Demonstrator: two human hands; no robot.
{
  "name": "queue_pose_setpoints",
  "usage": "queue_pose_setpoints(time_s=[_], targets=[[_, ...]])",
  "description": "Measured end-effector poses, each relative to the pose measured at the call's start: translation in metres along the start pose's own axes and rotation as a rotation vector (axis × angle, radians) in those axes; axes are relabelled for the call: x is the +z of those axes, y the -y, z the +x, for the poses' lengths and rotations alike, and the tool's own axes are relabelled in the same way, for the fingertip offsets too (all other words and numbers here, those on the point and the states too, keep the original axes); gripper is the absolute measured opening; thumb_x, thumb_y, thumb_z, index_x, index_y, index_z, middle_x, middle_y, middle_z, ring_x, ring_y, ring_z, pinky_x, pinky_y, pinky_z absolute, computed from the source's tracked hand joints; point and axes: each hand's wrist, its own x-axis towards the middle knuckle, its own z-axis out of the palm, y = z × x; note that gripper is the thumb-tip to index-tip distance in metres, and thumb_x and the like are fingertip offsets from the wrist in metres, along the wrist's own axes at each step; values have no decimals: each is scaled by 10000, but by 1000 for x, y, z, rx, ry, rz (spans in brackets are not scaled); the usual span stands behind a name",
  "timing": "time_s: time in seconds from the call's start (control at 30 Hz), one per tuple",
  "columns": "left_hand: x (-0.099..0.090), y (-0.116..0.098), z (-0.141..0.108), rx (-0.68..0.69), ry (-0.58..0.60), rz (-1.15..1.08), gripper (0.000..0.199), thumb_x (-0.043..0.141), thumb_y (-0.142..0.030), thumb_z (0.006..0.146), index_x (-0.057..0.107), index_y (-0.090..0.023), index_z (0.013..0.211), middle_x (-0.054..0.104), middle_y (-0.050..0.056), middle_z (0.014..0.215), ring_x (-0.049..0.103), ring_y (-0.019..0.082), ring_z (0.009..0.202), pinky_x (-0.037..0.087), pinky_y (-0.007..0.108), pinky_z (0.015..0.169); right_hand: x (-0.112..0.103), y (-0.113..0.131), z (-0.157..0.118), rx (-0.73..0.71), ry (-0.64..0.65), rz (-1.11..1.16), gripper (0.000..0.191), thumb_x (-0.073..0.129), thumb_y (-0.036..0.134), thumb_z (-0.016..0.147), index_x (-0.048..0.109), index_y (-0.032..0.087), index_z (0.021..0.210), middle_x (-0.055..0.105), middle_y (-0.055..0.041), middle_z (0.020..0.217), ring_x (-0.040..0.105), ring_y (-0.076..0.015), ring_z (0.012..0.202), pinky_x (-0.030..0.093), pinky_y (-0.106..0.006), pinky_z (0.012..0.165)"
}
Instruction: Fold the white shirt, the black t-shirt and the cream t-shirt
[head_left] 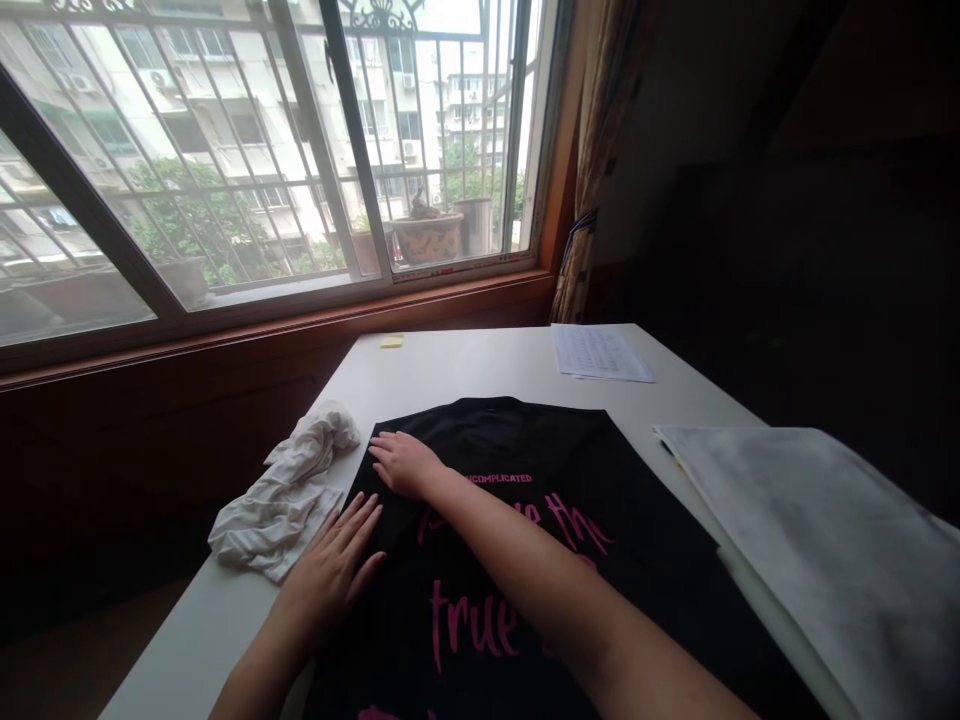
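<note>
Left hand (330, 565) and right hand (405, 463), slightly apart, are laid flat, fingers extended, on the black shirt (630, 550) spread across the counter (480, 360).

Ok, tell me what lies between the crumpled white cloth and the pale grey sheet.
In the head view, the black shirt lies spread there, the right hand on it and the left hand at its edge.

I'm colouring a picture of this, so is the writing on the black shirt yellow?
No, the writing on the black shirt is pink.
</note>
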Motion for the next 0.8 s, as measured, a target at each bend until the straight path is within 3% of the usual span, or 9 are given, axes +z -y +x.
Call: queue_pose_setpoints(time_s=[0.1, 0.27, 0.63, 0.8], targets=[[12, -4, -8, -29, 44, 33, 749, 521, -509, 1027, 178, -252, 1641, 430, 82, 1609, 441, 293, 1459, 385, 488, 1191, 11, -1, 5, -4, 73, 8, 486, 489, 381, 1027, 529, 215, 1483, 430, -89, 1611, 340, -245, 1514, 253, -466, 1250], [4, -7, -13, -21, 118, 18, 720, 510, -531, 1026, 182, -329, 1634, 357, 32, 1647, 400, 285, 1485, 336, 477, 1216, 17, -10, 12, 56, 120, 12, 607, 411, 491, 1034, 415, 196, 1565, 237, -97, 1687, 211, -240, 1565, 177, -505, 1269], [1, -11, -11, -31, 160, 29, 697, 507, -542, 1020, 199, -383, 1624, 336, -20, 1657, 334, 315, 1516, 351, 506, 1203, 14, -21, 21, 97, 122, 22, 676, 331, 521, 1033, 315, 175, 1614, 213, -54, 1693, 165, -198, 1575, 132, -498, 1280], [0, -9, -10, -33, 159, 14, 699, 527, -532, 1012, 216, -386, 1621, 349, -16, 1652, 341, 322, 1513, 391, 524, 1184, 14, -14, 17, 118, 109, 9, 655, 348, 508, 1043, 361, 149, 1591, 234, -88, 1683, 206, -254, 1566, 174, -566, 1259]])
